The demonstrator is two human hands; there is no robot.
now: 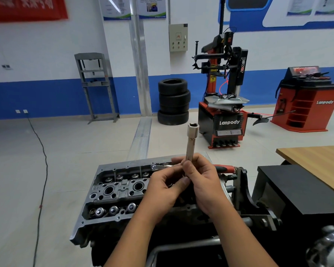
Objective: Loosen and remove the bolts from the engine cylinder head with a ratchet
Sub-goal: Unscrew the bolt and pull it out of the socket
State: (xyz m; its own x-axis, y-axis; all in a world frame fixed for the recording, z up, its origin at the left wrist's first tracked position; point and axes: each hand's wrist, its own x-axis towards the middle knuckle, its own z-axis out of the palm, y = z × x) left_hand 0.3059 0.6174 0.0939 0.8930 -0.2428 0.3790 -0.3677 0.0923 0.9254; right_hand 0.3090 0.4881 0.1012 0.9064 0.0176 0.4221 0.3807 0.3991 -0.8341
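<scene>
Centrally, both hands meet above the grey cast-metal engine cylinder head (112, 191), which sits on a stand with its open valve side up. The right hand (204, 182) wraps its fingers round the lower part of a long silver socket extension (190, 143), held upright with its hexagonal mouth at the top. The left hand (168, 184) pinches at the tool's base, but what lies between its fingertips is hidden by the right hand's thumb. A red-and-black ratchet handle (225, 168) lies just behind the hands along the head's far edge; its near end is covered by the right hand. Open grey floor spreads left of the head, crossed by a black cable (42, 151). To the right, a black box (301, 189) and a wooden table (316, 157) stand near. The head's right end is hidden behind the hands.
</scene>
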